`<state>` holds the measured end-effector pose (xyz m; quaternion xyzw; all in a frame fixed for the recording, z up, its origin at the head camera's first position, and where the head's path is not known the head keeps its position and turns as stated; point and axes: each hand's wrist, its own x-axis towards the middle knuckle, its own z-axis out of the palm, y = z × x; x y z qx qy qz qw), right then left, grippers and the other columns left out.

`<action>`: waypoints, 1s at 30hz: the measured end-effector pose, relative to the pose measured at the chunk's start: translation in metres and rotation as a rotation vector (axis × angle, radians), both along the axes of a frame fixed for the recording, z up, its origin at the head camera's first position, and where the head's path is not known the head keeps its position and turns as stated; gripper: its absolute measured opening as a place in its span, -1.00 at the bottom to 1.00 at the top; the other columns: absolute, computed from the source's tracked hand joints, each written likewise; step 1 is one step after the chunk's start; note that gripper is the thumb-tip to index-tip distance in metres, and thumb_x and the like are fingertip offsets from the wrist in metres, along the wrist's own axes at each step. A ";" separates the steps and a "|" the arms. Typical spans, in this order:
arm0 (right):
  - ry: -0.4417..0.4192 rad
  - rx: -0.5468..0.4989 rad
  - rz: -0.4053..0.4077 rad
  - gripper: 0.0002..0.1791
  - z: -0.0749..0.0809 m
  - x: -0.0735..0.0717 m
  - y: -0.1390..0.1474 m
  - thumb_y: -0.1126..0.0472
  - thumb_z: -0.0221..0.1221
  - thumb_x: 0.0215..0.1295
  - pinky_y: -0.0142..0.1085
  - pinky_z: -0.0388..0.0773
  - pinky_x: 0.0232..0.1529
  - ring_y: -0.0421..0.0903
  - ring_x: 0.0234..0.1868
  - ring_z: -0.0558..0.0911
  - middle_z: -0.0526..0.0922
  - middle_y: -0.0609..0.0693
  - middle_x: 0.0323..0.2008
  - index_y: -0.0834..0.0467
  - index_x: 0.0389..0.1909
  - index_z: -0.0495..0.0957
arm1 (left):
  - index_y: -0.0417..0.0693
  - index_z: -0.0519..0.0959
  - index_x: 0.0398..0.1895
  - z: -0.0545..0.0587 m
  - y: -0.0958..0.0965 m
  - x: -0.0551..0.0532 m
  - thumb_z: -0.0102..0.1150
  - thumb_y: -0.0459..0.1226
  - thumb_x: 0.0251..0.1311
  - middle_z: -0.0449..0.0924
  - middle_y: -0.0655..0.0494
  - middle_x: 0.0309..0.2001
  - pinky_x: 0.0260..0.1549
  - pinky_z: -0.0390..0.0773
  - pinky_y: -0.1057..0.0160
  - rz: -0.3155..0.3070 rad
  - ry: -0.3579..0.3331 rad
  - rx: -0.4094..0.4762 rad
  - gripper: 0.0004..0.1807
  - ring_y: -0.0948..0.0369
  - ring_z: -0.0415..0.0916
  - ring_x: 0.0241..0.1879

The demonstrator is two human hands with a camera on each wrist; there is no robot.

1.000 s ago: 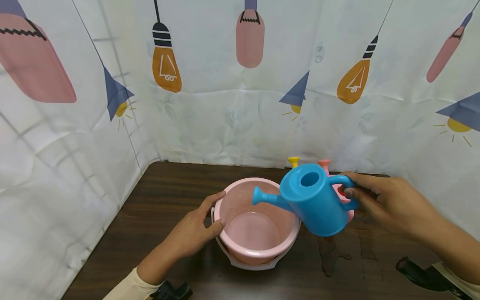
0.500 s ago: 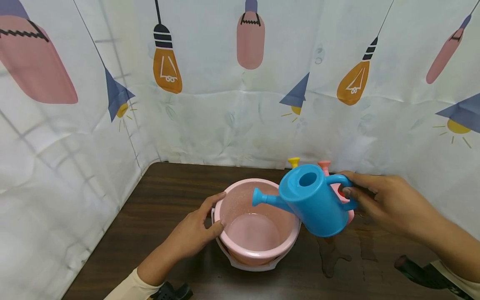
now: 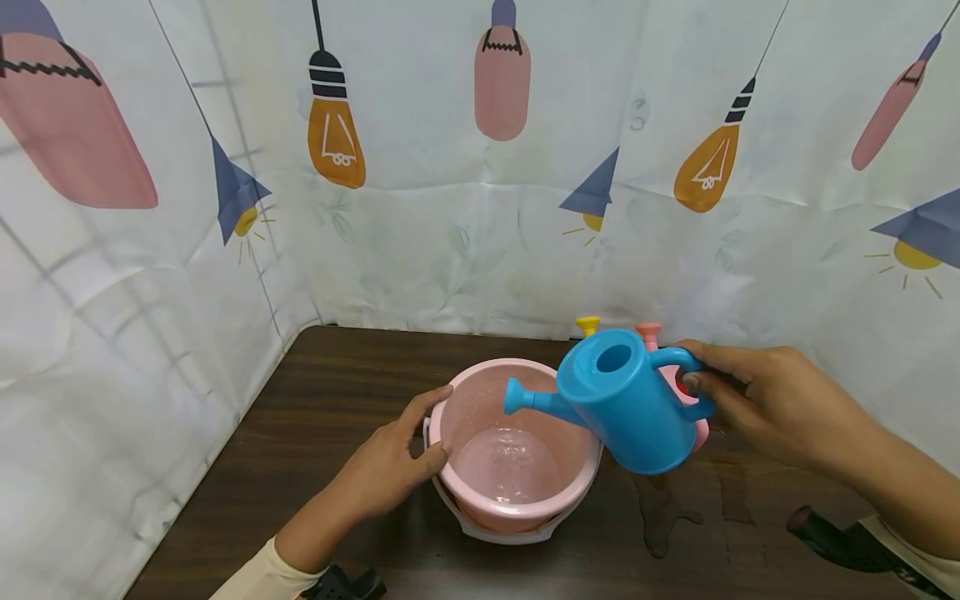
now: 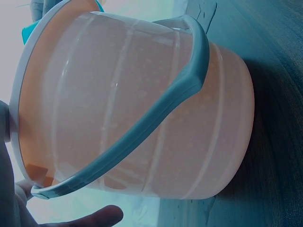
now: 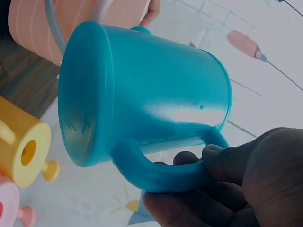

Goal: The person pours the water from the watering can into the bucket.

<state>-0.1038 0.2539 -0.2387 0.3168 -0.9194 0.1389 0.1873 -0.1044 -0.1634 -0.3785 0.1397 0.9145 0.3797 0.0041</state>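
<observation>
My right hand grips the handle of a blue watering can, fingers curled round it in the right wrist view. The can is held tilted, its spout over the opening of a pink bucket. Shallow water with bright ripples shows at the bucket's bottom. My left hand holds the left side of the bucket's rim, thumb at the near edge and a finger at the far edge. The bucket's pale handle hangs down along its outside.
Behind the blue can stand a yellow watering can and a pink watering can, mostly hidden in the head view. Spilled water lies on the dark wooden table right of the bucket. A printed curtain hangs behind.
Ripples and bright glints now show on the water in the bucket, which was smoother before. The blue watering can has shifted very slightly left; my left hand keeps its place.
</observation>
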 end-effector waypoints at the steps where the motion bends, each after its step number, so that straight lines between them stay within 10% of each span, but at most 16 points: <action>1: 0.002 0.002 -0.001 -0.49 0.000 0.000 0.000 0.43 0.39 0.19 -0.36 0.40 -0.51 -0.35 -0.49 0.46 0.76 0.10 -0.13 0.34 0.20 0.61 | 0.54 0.16 0.54 0.000 0.000 0.000 0.19 -0.01 0.31 0.60 0.10 0.14 -0.03 0.51 -0.10 -0.001 0.002 -0.001 -0.25 0.08 0.57 0.08; 30: -0.010 -0.020 0.002 -0.51 -0.001 0.002 -0.001 0.44 0.38 0.20 -0.39 0.29 -0.62 -0.41 -0.64 0.29 0.75 0.02 -0.21 0.34 0.19 0.61 | 0.62 0.14 0.53 0.000 0.001 0.001 0.20 -0.03 0.29 0.61 0.10 0.12 -0.04 0.50 -0.08 0.022 -0.006 -0.013 -0.23 0.09 0.58 0.06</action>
